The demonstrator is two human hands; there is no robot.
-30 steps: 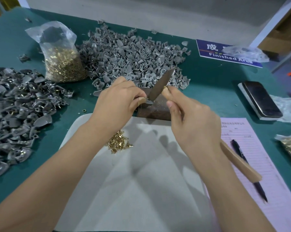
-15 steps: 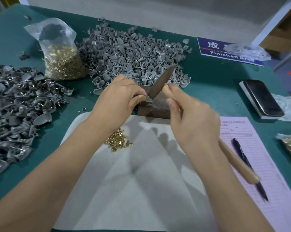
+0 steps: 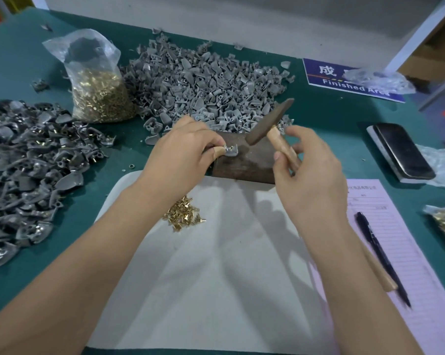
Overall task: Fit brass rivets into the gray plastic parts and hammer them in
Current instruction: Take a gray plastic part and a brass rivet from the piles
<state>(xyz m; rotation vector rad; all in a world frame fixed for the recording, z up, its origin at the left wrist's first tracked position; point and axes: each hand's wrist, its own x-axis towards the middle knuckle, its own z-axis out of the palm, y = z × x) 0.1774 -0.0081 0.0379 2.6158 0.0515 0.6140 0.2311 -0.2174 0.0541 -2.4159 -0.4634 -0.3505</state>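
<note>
The left hand (image 3: 183, 152) pinches a small, light, stiff gray part (image 3: 230, 150), probably with a rivet seated, on the dark block (image 3: 244, 165) mid-surface, while the right hand (image 3: 311, 175) grips the hammer (image 3: 270, 124) high on its handle.

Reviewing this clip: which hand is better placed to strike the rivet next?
Right. The right hand grips the hammer with its head raised just above the gray part, which the left hand pinches on the dark block.

Green-topped table (image 3: 331, 119) under gray parts heap (image 3: 203, 83), rivet bag (image 3: 98, 93), white mat (image 3: 216, 278), phone (image 3: 400, 152).
</note>
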